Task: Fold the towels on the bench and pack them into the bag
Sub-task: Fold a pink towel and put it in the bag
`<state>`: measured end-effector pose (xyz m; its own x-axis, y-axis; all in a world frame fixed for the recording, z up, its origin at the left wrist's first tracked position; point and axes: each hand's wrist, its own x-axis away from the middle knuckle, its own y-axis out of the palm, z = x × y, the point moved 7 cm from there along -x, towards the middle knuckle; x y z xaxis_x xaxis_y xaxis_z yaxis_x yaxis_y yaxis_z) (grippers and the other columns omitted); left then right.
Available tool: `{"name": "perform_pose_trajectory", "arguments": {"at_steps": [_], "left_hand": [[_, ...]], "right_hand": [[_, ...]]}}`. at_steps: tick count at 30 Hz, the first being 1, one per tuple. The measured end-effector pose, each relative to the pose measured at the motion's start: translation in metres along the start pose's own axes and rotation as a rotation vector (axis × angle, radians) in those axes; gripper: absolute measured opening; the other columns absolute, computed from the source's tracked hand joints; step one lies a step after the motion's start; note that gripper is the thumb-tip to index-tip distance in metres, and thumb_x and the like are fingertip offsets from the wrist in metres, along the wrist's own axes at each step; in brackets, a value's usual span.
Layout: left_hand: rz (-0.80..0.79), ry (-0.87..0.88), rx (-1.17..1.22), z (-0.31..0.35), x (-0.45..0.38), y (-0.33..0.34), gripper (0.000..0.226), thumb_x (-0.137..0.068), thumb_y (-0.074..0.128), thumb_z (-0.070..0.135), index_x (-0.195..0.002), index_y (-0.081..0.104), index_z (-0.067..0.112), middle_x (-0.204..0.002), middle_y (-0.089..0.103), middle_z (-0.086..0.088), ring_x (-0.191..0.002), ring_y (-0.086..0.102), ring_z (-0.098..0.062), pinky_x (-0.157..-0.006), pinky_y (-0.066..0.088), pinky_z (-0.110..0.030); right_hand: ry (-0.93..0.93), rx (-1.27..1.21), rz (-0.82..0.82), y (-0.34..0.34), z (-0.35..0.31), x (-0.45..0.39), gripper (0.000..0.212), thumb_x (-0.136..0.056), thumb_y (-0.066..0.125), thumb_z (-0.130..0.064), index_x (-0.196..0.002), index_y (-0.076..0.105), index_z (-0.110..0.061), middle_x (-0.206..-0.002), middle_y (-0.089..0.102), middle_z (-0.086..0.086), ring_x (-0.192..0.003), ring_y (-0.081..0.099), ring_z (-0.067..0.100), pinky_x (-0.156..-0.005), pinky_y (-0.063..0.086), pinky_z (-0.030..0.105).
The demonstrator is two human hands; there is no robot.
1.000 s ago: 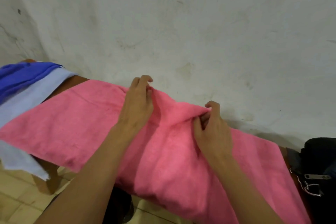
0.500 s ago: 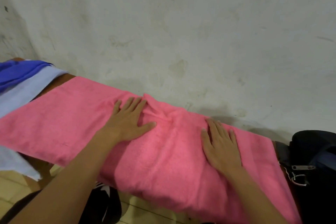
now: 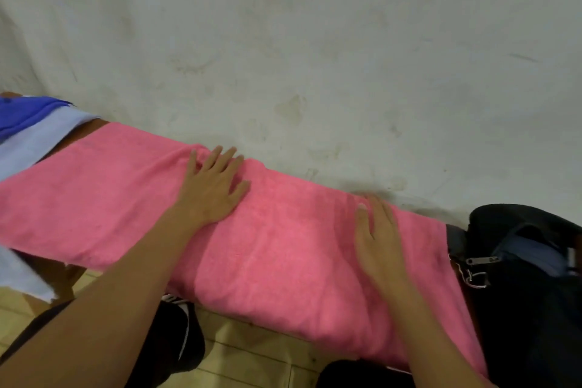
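The pink towel (image 3: pixel 283 239) drapes the bench (image 3: pixel 85 131) beneath a stained pale wall (image 3: pixel 315 41) — left hand (image 3: pixel 209 187) and right hand (image 3: pixel 379 239) pressing it, fingers straight and slightly spread — black bag (image 3: pixel 529 309) touching its right end.

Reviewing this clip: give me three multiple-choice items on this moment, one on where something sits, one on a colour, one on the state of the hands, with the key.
1. Where is the dark bag?
A. At the right end of the pink towel
B. On top of the blue towel
C. Hanging on the wall

2. What colour is the towel under both hands?
A. White
B. Pink
C. Green

3. How do the left hand and right hand lie?
A. Both pinch an edge
B. Both lifted clear
C. Both flat on the towel

Key: 1 A, the bag sits just past the towel's right edge; 2 B, pink cloth spans the bench; 3 C, the fingers are straight and lie on the cloth.
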<state>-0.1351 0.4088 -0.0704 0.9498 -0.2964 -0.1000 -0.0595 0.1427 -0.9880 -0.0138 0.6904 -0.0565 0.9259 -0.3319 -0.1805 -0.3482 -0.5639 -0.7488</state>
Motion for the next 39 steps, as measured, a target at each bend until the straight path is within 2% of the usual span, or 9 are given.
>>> {"name": "perform_pose_trajectory", "arguments": {"at_steps": [4, 7, 9, 14, 20, 25, 31, 35, 39], "left_hand": [[-0.045, 0.215, 0.074, 0.078, 0.021, 0.001, 0.096, -0.077, -0.009, 0.078, -0.157, 0.013, 0.028, -0.165, 0.006, 0.005, -0.152, 0.000, -0.016, -0.121, -0.006, -0.052], [-0.184, 0.241, 0.020, 0.108, 0.030, 0.027, 0.106, -0.064, -0.015, 0.089, -0.156, -0.002, 0.037, -0.165, -0.008, 0.008, -0.151, -0.011, -0.018, -0.119, -0.008, -0.057], [-0.189, 0.224, -0.001, 0.106, 0.022, 0.031, 0.115, -0.053, -0.026, 0.091, -0.155, -0.005, 0.040, -0.164, -0.012, 0.011, -0.151, -0.014, -0.017, -0.117, -0.008, -0.060], [-0.210, 0.243, -0.009, 0.106, 0.005, 0.031, 0.121, -0.044, -0.024, 0.096, -0.153, -0.005, 0.046, -0.163, -0.010, 0.013, -0.151, -0.012, -0.015, -0.115, -0.010, -0.064], [-0.252, 0.258, -0.025, 0.093, 0.009, 0.027, 0.105, -0.059, -0.005, 0.096, -0.152, -0.011, 0.047, -0.160, -0.019, 0.016, -0.147, -0.021, -0.010, -0.117, -0.012, -0.060], [-0.208, 0.243, -0.020, 0.076, 0.014, 0.022, 0.110, -0.055, -0.010, 0.098, -0.152, -0.009, 0.046, -0.155, -0.021, 0.020, -0.142, -0.024, -0.004, -0.119, -0.012, -0.053], [-0.151, 0.252, 0.038, 0.061, 0.014, 0.018, 0.108, -0.061, -0.005, 0.096, -0.155, 0.002, 0.043, -0.155, -0.013, 0.020, -0.147, -0.013, -0.005, -0.121, -0.010, -0.049], [-0.084, 0.283, 0.066, 0.063, 0.016, 0.010, 0.094, -0.075, 0.005, 0.085, -0.156, 0.013, 0.038, -0.164, 0.008, 0.011, -0.151, -0.001, -0.008, -0.121, -0.004, -0.051], [-0.090, 0.272, 0.092, 0.070, 0.030, 0.003, 0.086, -0.083, 0.006, 0.083, -0.156, 0.013, 0.037, -0.164, 0.009, 0.009, -0.151, 0.001, -0.010, -0.122, -0.003, -0.051]], "right_hand": [[0.084, 0.054, 0.105, -0.037, 0.020, 0.016, 0.050, -0.107, 0.033, -0.032, -0.151, 0.036, -0.010, -0.158, 0.034, 0.008, -0.146, 0.030, 0.022, -0.118, 0.023, 0.035], [0.211, 0.266, -0.003, -0.039, 0.052, 0.027, 0.060, -0.105, 0.025, -0.041, -0.156, 0.023, -0.010, -0.162, 0.023, 0.013, -0.150, 0.020, 0.026, -0.124, 0.012, 0.040], [0.209, 0.465, -0.057, -0.038, 0.064, 0.032, 0.067, -0.102, 0.017, -0.050, -0.158, 0.018, -0.012, -0.164, 0.018, 0.013, -0.152, 0.013, 0.027, -0.125, 0.002, 0.041], [0.270, 0.486, -0.131, -0.038, 0.077, 0.045, 0.069, -0.098, 0.003, -0.059, -0.159, 0.002, -0.027, -0.166, -0.004, 0.000, -0.153, -0.011, 0.021, -0.122, -0.014, 0.040], [0.243, 0.472, -0.151, -0.035, 0.085, 0.026, 0.056, -0.104, 0.011, -0.045, -0.158, 0.007, -0.034, -0.167, 0.001, -0.005, -0.153, -0.006, 0.016, -0.124, -0.008, 0.042], [0.231, 0.539, -0.185, -0.032, 0.071, 0.020, 0.070, -0.099, 0.018, -0.063, -0.159, 0.003, -0.032, -0.167, -0.005, 0.002, -0.153, -0.007, 0.022, -0.123, -0.009, 0.044], [0.207, 0.562, -0.233, -0.016, 0.053, 0.025, 0.075, -0.095, 0.010, -0.070, -0.158, -0.008, -0.034, -0.166, -0.014, 0.001, -0.152, -0.016, 0.024, -0.119, -0.013, 0.057], [0.202, 0.573, -0.231, -0.011, 0.046, 0.028, 0.074, -0.094, 0.009, -0.071, -0.156, -0.011, -0.036, -0.166, -0.015, -0.002, -0.152, -0.016, 0.020, -0.115, -0.012, 0.067], [0.180, 0.446, -0.161, -0.008, 0.028, 0.028, 0.069, -0.096, 0.012, -0.066, -0.157, -0.004, -0.038, -0.167, -0.007, -0.006, -0.152, -0.011, 0.014, -0.116, -0.009, 0.065]]}}
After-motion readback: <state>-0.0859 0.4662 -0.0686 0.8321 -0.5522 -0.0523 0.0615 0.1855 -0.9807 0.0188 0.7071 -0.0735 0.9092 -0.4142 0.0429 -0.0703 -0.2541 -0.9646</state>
